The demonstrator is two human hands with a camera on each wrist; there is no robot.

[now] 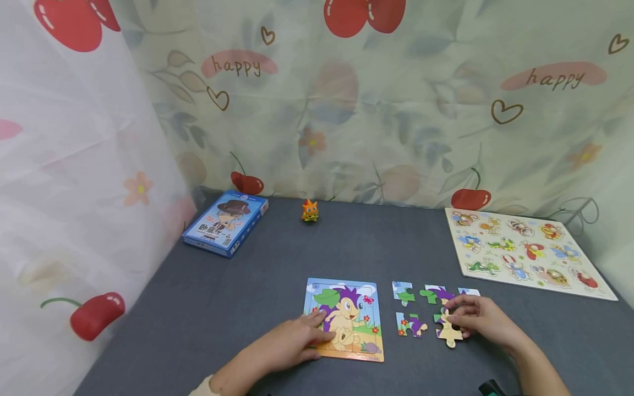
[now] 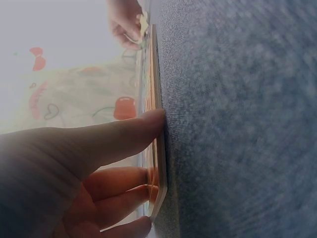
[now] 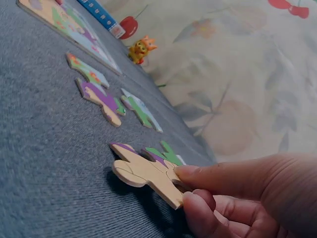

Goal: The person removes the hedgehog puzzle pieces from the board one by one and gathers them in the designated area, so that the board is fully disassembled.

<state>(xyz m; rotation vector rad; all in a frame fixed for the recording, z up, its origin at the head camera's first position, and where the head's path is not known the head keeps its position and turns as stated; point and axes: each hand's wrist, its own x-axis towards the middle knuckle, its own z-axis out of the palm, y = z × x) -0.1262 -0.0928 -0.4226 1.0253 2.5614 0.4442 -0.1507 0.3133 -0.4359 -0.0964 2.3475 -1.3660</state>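
Observation:
My left hand (image 1: 296,340) rests on the left side of a square hedgehog jigsaw (image 1: 369,313), its fingers stretched over the picture. In the left wrist view the thumb touches the board's edge (image 2: 159,163). My right hand (image 1: 487,319) pinches a jigsaw piece (image 3: 148,171), cream with a purple part, between thumb and fingers. The piece is tilted, with a shadow beneath it. Near that hand lie more loose pieces: one with a green leaf (image 1: 403,295), one with red flowers and purple (image 1: 411,325), and a purple and green one (image 1: 436,293).
At the back right lies a board of insect pictures (image 1: 525,253). A small orange toy figure (image 1: 310,210) stands at the back, and a blue box (image 1: 225,223) lies at the back left. A patterned curtain (image 1: 317,110) hangs behind the dark tabletop (image 1: 208,308).

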